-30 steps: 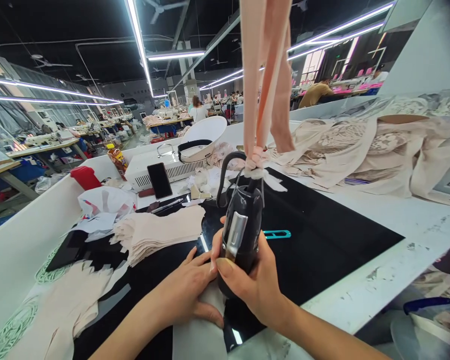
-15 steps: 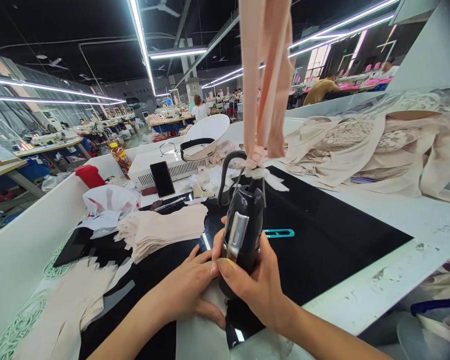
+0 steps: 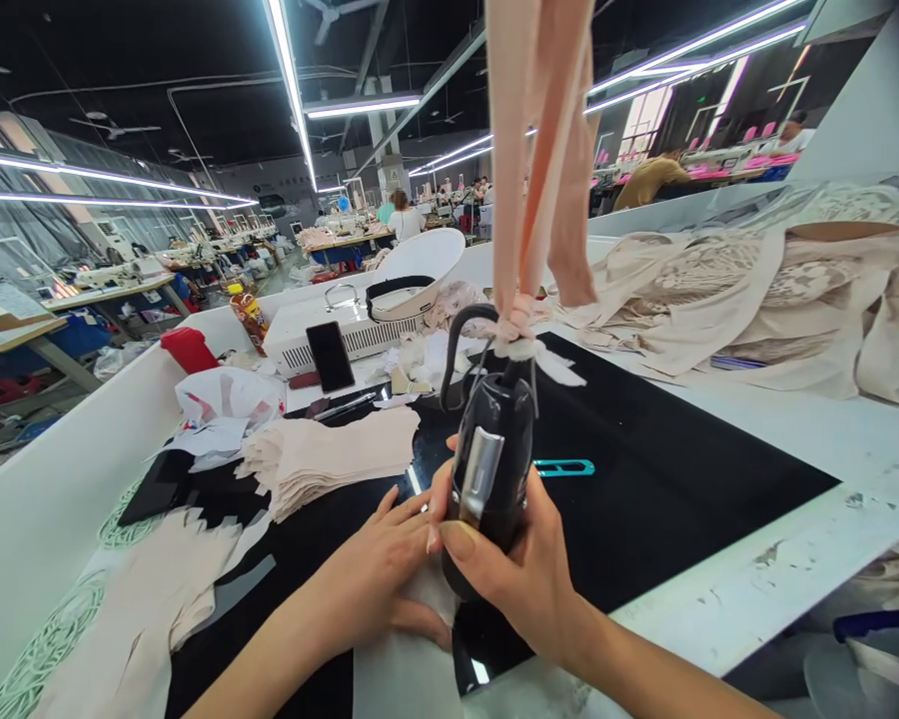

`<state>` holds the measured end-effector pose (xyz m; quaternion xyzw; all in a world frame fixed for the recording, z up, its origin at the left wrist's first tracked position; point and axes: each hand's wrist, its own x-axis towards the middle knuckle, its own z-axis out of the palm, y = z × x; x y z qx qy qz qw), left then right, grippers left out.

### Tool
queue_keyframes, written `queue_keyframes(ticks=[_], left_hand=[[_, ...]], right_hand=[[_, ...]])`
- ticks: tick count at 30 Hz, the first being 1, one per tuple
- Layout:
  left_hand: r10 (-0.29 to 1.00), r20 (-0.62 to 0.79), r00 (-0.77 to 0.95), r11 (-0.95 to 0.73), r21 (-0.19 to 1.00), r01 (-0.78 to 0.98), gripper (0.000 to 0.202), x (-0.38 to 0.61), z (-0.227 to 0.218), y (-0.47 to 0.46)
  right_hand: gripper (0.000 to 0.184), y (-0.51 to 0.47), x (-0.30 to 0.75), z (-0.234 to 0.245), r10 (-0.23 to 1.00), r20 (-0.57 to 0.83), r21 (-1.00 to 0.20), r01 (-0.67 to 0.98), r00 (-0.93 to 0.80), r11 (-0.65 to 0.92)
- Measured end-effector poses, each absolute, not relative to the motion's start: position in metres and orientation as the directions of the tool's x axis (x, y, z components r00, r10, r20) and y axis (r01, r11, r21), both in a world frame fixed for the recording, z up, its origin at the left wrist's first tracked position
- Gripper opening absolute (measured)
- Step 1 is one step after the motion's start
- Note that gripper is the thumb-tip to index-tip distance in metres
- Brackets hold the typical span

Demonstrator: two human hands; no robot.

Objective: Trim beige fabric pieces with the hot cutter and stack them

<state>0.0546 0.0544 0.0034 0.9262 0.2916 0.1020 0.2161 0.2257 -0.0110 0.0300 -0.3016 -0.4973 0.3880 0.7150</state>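
My right hand (image 3: 516, 574) is wrapped round a black hand tool with a silver trigger (image 3: 490, 469), held upright over the black work mat (image 3: 659, 489). A pink fabric strap (image 3: 535, 160) hangs from above and is tied to the tool's top, beside its black cord. My left hand (image 3: 379, 579) lies flat, fingers spread, on a pale fabric piece (image 3: 405, 649) under the tool's tip. A stack of beige cut pieces (image 3: 330, 459) sits to the left.
Blue-green thread snips (image 3: 564, 466) lie on the mat right of the tool. A phone (image 3: 330, 357) leans on a white machine (image 3: 322, 335). Lace fabric (image 3: 764, 290) is heaped at the right. More beige pieces (image 3: 142, 609) lie lower left. Other workers sit far behind.
The view has shifted slightly; both hands and the tool stay in nearly the same place on the fabric.
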Motion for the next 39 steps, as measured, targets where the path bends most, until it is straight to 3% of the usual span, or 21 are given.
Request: queue_keyframes(ticks=[2,6,12,15,24,27,29,32,39], left_hand=[[0.561,0.060,0.826,-0.758,0.438,0.483,0.064,0.043,0.003,0.047],[0.672,0.238,0.701,-0.735,0.324,0.595,0.013,0.020,-0.005,0.015],[0.440,0.444,0.780,-0.854,-0.060,0.516,0.032,0.025,-0.034,-0.021],[0.378,0.509,0.773,-0.838,-0.166,0.519,0.036,0.028,-0.041,-0.017],[0.286,0.371,0.883,-0.954,0.025,0.298,0.025,0.002,-0.011,0.005],[0.408,0.355,0.841,-0.913,0.170,0.371,0.020,0.000,-0.011,0.004],[0.510,0.355,0.784,-0.860,0.245,0.448,0.029,0.003,-0.014,0.003],[0.584,0.371,0.722,-0.812,0.258,0.524,0.041,0.011,-0.021,0.006],[0.609,0.404,0.682,-0.789,0.217,0.576,0.030,0.032,-0.035,0.017]], right_hand=[[0.027,-0.011,0.230,0.033,0.857,0.474,-0.809,-0.285,0.201,0.514],[0.029,-0.010,0.235,0.037,0.864,0.452,-0.816,-0.289,0.222,0.501],[0.029,-0.006,0.236,0.036,0.865,0.449,-0.816,-0.292,0.223,0.499],[0.026,-0.004,0.238,0.035,0.856,0.461,-0.814,-0.274,0.234,0.513],[0.028,-0.001,0.240,0.029,0.823,0.506,-0.794,-0.233,0.257,0.561],[0.027,0.002,0.241,0.025,0.823,0.513,-0.797,-0.220,0.245,0.563],[0.025,0.005,0.242,0.021,0.822,0.518,-0.798,-0.213,0.235,0.564],[0.024,0.008,0.244,0.017,0.823,0.524,-0.799,-0.207,0.218,0.564],[0.029,0.001,0.246,0.018,0.811,0.540,-0.793,-0.186,0.226,0.580]])
